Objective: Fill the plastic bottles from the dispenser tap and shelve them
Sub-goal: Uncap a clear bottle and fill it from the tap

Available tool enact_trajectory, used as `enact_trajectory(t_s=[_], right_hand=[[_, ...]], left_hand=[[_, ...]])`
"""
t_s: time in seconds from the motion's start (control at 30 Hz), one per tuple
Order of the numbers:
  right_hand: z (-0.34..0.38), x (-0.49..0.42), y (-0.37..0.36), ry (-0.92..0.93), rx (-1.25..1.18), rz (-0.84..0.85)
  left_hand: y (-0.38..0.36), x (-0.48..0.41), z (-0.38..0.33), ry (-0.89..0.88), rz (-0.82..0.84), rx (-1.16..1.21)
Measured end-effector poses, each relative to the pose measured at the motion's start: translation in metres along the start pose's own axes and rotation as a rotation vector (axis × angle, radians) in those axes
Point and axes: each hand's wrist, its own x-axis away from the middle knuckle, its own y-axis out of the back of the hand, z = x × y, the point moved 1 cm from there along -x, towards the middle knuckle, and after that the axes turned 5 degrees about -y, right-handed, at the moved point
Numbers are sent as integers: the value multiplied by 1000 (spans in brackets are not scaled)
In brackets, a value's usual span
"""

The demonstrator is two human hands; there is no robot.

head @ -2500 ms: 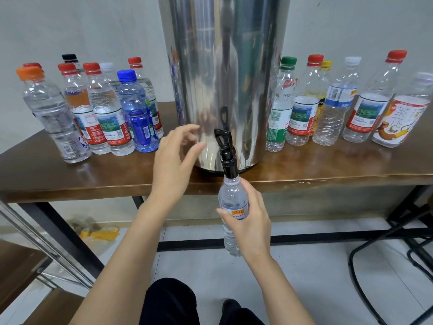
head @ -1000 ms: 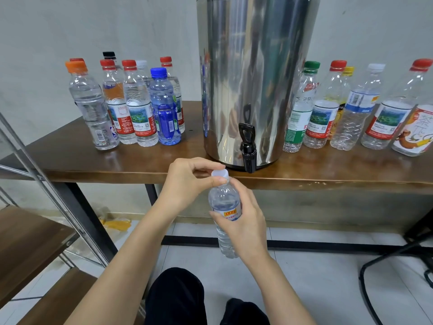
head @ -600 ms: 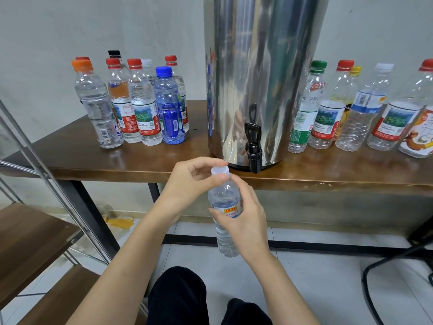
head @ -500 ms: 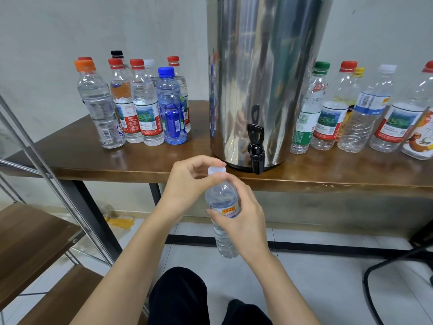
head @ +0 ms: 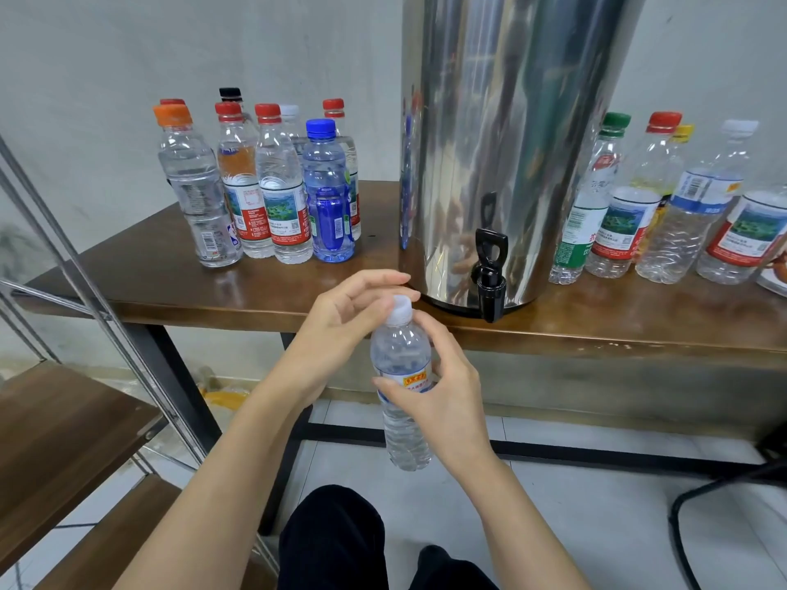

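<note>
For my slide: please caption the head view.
Left hand pinches white cap on water bottle gripped by right hand, near dispenser tap.

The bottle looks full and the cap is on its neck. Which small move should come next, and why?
Probably twist the cap tight with the left hand. It pinches the cap, and the right hand grips the full-looking bottle clear of the tap, so sealing should come before shelving.
</note>
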Motion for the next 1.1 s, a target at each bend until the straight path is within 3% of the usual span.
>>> enact_trajectory(t_s=[0.23,0.5,0.7,0.77,0.93,1.1], right_hand=[[10,-9,-5,22,-38,-1],[23,-30,-13,57,-123,21],[89,-82,-27,268,-116,-48],[108,-103,-36,313,-69,-96],[111,-147,-66,282,56,-90],[91,-172,-87,257,122,-143]], left_hand=[[5,-7,-2,-31,-210,-92],[28,-16,-5,-107,-243,-59],[81,-38,37,-72,-779,-131],[95,-47,55,-49,-866,-224],[118,-72,87,-13,-848,-544],[127,-85,101,32,-846,-677]])
